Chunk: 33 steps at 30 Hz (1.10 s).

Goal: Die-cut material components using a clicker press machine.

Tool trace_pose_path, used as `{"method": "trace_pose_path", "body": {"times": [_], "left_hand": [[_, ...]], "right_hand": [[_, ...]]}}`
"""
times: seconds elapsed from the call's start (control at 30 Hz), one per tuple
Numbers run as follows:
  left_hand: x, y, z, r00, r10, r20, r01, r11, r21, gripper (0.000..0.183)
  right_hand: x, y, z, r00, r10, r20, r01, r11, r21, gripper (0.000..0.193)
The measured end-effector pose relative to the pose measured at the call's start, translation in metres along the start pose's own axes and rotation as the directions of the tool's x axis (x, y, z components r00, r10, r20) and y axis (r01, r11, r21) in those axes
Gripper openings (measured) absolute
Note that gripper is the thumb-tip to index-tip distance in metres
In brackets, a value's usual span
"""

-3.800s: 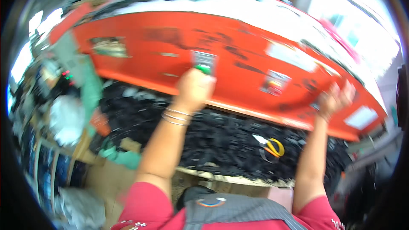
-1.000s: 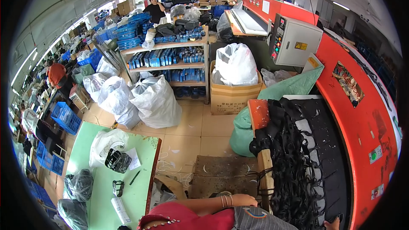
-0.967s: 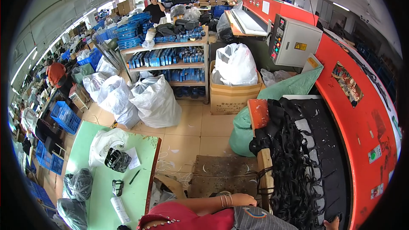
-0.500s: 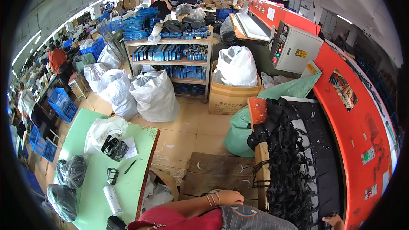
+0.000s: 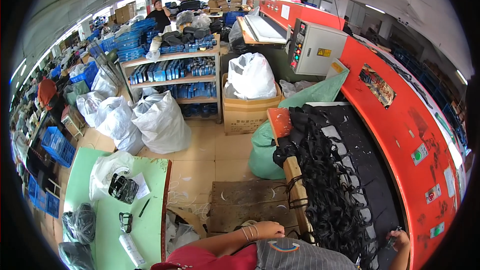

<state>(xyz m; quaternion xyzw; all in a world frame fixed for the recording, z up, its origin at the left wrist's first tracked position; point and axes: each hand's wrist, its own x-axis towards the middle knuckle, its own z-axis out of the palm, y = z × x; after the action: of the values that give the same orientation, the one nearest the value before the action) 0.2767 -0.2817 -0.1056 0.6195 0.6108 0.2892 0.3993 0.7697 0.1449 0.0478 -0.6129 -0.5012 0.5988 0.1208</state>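
Observation:
My left hand [image 5: 271,230], bracelets at its wrist, is held across the front of my grey striped apron [image 5: 295,256]. Its fingers are curled in and nothing shows in them. At the lower right, my right hand [image 5: 401,240] is over the near end of a black conveyor belt [image 5: 367,165], beside the red machine. Its fingers are closed on a small dark, partly shiny thing that I cannot make out. Between my hands lies a long heap of black straps [image 5: 325,195], with a row of grey pads [image 5: 348,164] along its right side.
A red machine [image 5: 400,135] with buttons runs along the right. To the left, a green table [image 5: 150,180] bears black bundles, a white bag and a pen. Ahead stand a carton [image 5: 245,115], white sacks [image 5: 162,125] and a shelf [image 5: 172,80]. A wooden board [image 5: 250,200] lies on the floor.
The view has swung to the right, so the surroundings sit further left. My right hand has risen further into view, with a small dark thing in its fingers. The left hand stays at the apron.

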Motion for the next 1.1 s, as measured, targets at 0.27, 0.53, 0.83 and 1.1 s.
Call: {"method": "trace_pose_path", "body": {"times": [0.27,0.53,0.83,1.1], "left_hand": [[0.029,-0.004,0.001,0.988,0.045,0.148,-0.051,0.998,0.037,0.030],[0.121,0.038,-0.055,0.991,-0.075,0.111,0.062,0.991,0.118,0.028],[0.164,0.035,-0.034,0.982,-0.061,0.178,0.037,0.990,0.139,0.028],[0.155,0.015,-0.042,0.986,-0.111,0.129,0.097,0.989,0.110,0.024]], "right_hand": [[-0.022,0.041,0.014,0.283,-0.875,-0.392,0.420,0.481,-0.770,0.051],[-0.067,-0.046,0.212,0.693,-0.348,0.631,0.698,0.106,-0.708,0.055],[0.077,-0.055,0.039,0.781,-0.584,-0.222,0.143,0.513,-0.847,0.066],[0.134,-0.066,-0.003,0.957,-0.178,-0.229,-0.101,0.537,-0.838,0.088]]}}
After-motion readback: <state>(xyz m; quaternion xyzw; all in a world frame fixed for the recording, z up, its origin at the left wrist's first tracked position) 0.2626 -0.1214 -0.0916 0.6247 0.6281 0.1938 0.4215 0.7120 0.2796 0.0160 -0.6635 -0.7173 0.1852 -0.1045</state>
